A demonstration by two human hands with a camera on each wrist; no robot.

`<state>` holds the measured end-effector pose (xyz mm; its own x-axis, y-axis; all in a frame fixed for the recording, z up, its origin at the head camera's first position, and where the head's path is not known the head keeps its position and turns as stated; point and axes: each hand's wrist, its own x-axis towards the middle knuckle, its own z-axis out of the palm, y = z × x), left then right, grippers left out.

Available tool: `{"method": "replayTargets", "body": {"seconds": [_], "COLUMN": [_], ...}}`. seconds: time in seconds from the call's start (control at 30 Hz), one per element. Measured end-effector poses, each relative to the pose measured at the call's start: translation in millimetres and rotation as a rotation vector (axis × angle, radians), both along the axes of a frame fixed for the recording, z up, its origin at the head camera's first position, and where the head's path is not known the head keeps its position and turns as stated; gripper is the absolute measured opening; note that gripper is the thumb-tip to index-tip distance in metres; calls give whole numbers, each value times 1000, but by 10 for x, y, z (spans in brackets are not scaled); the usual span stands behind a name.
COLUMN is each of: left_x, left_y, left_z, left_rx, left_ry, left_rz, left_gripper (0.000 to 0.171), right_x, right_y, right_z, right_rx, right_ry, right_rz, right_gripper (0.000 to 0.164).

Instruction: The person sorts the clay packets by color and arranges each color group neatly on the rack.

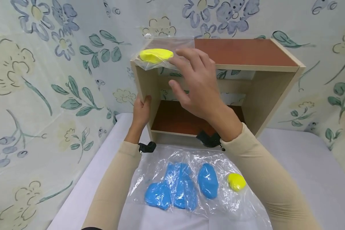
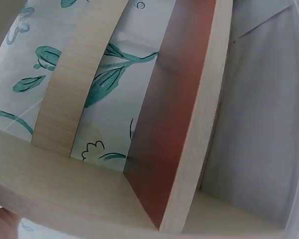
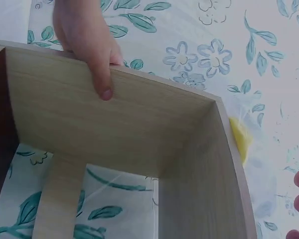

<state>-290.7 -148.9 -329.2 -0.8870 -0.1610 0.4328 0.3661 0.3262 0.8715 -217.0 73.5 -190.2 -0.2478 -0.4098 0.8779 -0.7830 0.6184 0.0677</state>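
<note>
A small wooden shelf unit (image 1: 276,92) with reddish-brown boards stands in front of me. My left hand (image 1: 141,111) grips the edge of its left side panel; in the right wrist view the thumb of this left hand (image 3: 84,35) lies on the panel's inner face. On the top left corner sits a smooth yellow lump (image 1: 155,56) on or in clear plastic film (image 1: 187,41). My right hand (image 1: 199,83) hovers before the top board, fingers loosely spread, fingertips beside the yellow lump. Whether they touch it, I cannot tell.
Before the shelf, a clear plastic sheet (image 1: 218,210) lies on the white-covered table (image 1: 293,153). With it are several blue pieces (image 1: 208,181) and a round yellow lump (image 1: 236,182). Flower-patterned cloth (image 1: 74,64) hangs behind and at the sides.
</note>
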Motion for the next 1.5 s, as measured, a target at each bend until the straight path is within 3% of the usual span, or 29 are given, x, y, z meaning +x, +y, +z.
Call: {"method": "replayTargets", "body": {"seconds": [0.13, 0.27, 0.33, 0.43, 0.5, 0.7, 0.8, 0.9, 1.03, 1.27, 1.5], "left_x": [-7, 1, 0, -22, -50, -63, -28, -11, -23, -20, -48], "left_y": [-58, -107, -115, -99, -54, -22, -68, -95, -99, -106, -74], "left_z": [-28, -40, -42, -52, -52, -62, -88, -90, -61, -57, -74], "left_rx": [-89, -149, -161, -164, -168, -220, -255, -253, -254, -254, -257], "left_ry": [-2, -1, 3, 22, 33, 21, 3, 10, 32, 37, 83], "left_rz": [12, 13, 15, 20, 11, 1, 18, 23, 6, 29, 41], "left_gripper": [48, 50, 50, 47, 46, 48, 50, 49, 49, 49, 47], "right_x": [185, 388, 491, 640, 728, 926, 969, 975, 992, 1105, 1191], "right_y": [313, 737, 970, 1297, 1494, 1853, 1965, 2081, 2287, 2676, 2820], "right_z": [-229, -525, -684, -930, -1100, -1516, -1724, -1923, -2124, -2373, -2650], "right_rx": [-61, -60, -35, 35, 74, 224, 294, 381, 443, 517, 446], "right_ry": [1, -103, -211, -412, -545, -916, -1066, -1159, -1180, -1063, -1094], "right_rz": [72, 99, 69, -54, -130, -270, -327, -359, -397, -554, -540], "right_gripper": [32, 32, 31, 27, 34, 40, 43, 46, 50, 67, 69]}}
